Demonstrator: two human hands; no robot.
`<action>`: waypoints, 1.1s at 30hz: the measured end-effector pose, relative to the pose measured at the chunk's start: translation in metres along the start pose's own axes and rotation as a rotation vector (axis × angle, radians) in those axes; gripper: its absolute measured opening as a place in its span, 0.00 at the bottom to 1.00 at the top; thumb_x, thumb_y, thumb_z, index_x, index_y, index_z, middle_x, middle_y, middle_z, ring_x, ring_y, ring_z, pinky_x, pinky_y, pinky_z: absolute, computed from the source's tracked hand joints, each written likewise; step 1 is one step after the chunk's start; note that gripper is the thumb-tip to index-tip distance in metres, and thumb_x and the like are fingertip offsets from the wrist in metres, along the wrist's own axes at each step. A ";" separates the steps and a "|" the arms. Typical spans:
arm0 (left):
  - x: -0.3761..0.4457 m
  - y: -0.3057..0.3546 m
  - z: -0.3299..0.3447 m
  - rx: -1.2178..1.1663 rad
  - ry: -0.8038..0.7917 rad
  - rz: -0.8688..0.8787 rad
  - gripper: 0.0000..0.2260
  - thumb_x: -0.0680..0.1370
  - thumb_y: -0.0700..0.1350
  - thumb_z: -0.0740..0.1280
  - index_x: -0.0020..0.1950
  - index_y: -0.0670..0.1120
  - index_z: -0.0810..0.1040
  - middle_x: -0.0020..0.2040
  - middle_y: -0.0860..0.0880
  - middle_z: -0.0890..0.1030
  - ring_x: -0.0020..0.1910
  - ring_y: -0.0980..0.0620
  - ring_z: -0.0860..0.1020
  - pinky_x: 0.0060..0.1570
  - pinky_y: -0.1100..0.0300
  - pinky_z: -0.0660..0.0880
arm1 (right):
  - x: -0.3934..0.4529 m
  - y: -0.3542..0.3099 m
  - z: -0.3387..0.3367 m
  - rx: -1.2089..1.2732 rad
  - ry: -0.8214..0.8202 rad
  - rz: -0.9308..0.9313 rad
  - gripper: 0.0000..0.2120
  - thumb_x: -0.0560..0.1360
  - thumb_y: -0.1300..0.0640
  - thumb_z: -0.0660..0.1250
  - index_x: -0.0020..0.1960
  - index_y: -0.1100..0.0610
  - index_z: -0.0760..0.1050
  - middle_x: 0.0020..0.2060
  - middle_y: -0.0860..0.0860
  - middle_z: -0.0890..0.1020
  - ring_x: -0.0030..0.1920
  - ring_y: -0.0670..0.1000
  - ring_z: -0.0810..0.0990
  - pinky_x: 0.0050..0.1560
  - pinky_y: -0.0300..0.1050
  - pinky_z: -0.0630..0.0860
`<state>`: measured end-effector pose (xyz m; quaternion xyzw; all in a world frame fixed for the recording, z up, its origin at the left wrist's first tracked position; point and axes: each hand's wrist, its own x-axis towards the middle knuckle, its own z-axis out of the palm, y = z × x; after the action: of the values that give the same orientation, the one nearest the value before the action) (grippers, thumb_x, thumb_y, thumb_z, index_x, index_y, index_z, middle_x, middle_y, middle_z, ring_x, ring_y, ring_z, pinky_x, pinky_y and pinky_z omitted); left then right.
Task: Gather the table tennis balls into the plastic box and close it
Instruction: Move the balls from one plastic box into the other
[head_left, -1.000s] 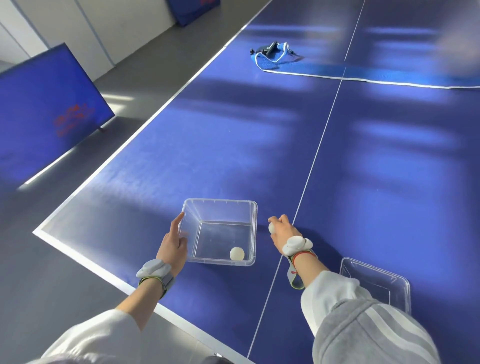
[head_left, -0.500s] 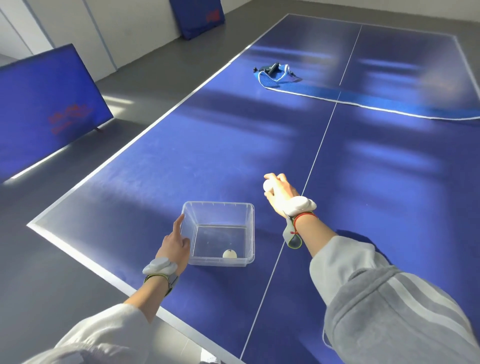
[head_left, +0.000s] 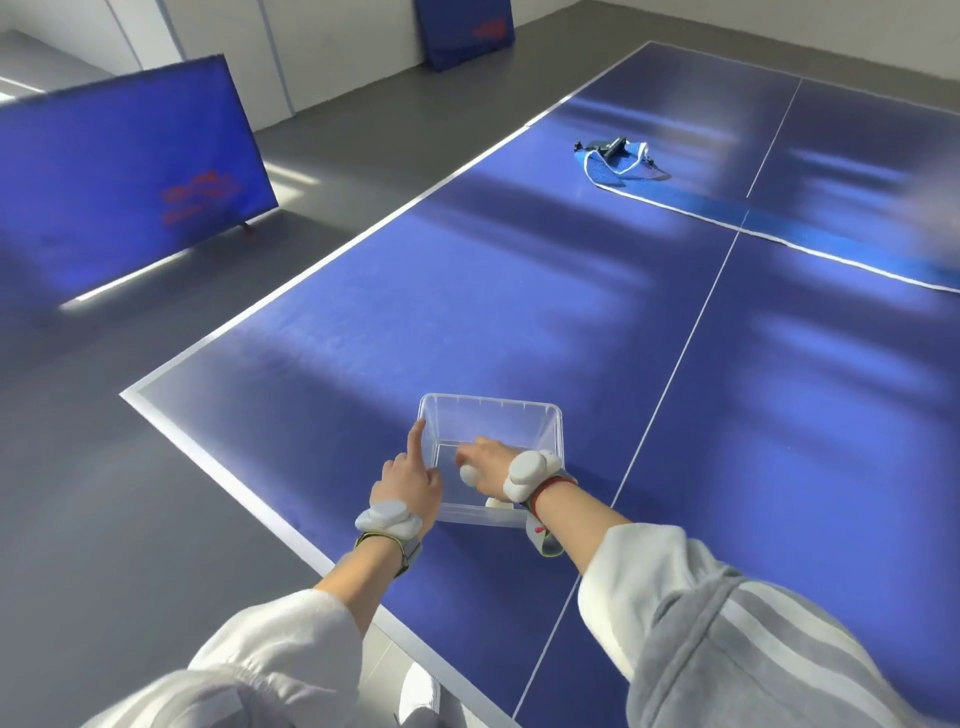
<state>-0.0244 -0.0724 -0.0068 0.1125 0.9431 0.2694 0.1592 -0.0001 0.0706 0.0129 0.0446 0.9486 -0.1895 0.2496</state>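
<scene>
Risk of bounce-out is noted: ball is pinched by right hand above box near table's corner; left hand, forefinger straight, steadies it.

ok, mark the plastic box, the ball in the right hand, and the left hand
plastic box (head_left: 491, 402): head view, far rim.
ball (head_left: 468, 474): head view, white surface showing under the right hand's fingers.
left hand (head_left: 409, 480): head view, back of the hand.

Red markings on the blue barrier seem unreadable.
</scene>
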 end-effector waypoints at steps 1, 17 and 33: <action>-0.001 0.000 0.000 0.008 -0.002 -0.011 0.29 0.76 0.43 0.54 0.74 0.58 0.47 0.45 0.46 0.76 0.47 0.44 0.71 0.41 0.51 0.72 | 0.003 -0.001 0.006 0.006 -0.023 0.003 0.18 0.75 0.67 0.60 0.63 0.58 0.70 0.60 0.61 0.71 0.56 0.63 0.76 0.51 0.49 0.71; 0.000 -0.005 0.003 0.092 0.022 0.004 0.29 0.77 0.48 0.54 0.75 0.57 0.44 0.49 0.46 0.76 0.50 0.44 0.72 0.47 0.49 0.72 | 0.026 -0.017 0.013 -0.019 -0.232 0.062 0.23 0.75 0.64 0.58 0.67 0.48 0.70 0.63 0.55 0.76 0.62 0.59 0.76 0.62 0.51 0.72; 0.001 -0.006 0.005 0.101 0.017 -0.003 0.29 0.78 0.50 0.54 0.75 0.57 0.45 0.50 0.46 0.77 0.51 0.44 0.72 0.49 0.49 0.72 | 0.034 -0.018 0.024 0.069 -0.240 0.105 0.21 0.72 0.64 0.56 0.61 0.50 0.75 0.54 0.58 0.81 0.52 0.61 0.79 0.56 0.53 0.77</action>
<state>-0.0245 -0.0745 -0.0142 0.1165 0.9571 0.2220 0.1456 -0.0222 0.0448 -0.0175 0.0797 0.9011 -0.2127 0.3694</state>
